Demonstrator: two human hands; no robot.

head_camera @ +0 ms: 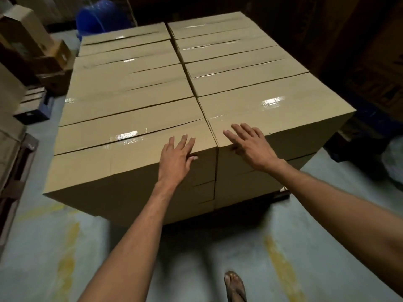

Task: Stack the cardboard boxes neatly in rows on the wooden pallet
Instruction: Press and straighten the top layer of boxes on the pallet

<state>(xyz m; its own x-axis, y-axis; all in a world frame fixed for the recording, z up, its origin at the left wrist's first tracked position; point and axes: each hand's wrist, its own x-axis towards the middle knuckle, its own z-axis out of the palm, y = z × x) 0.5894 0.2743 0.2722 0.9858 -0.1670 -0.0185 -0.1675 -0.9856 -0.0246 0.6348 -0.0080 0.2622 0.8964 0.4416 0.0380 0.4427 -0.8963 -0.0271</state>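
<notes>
1. Head view: a block of cardboard boxes (135,83) fills the middle of the frame, packed edge to edge in two columns that run from 6 o'clock back toward 12 o'clock, with taped tops shining under the light.
2. At least two more layers show beneath the top one on the near face.
3. Under the block's 5 o'clock corner a dark strip (282,194) shows; it is too dim to tell what it is.
4. The left hand (177,155) lies on the near left box (98,166) at its 6 o'clock top edge, fingers spread flat on the top and the thumb over the front face.
5. The right hand (250,144) lies flat on the near right box (283,114) by the same edge, fingers spread and pointing toward 11 o'clock, just beside the seam between the columns.
6. Neither hand grips anything.
7. A sandalled foot (235,286) stands on the pale floor (54,247) at 6 o'clock, with yellow marks either side.
8. Loose cartons (28,33) sit at 10 o'clock, and a blue object (102,16) at 11 o'clock behind the block.
</notes>
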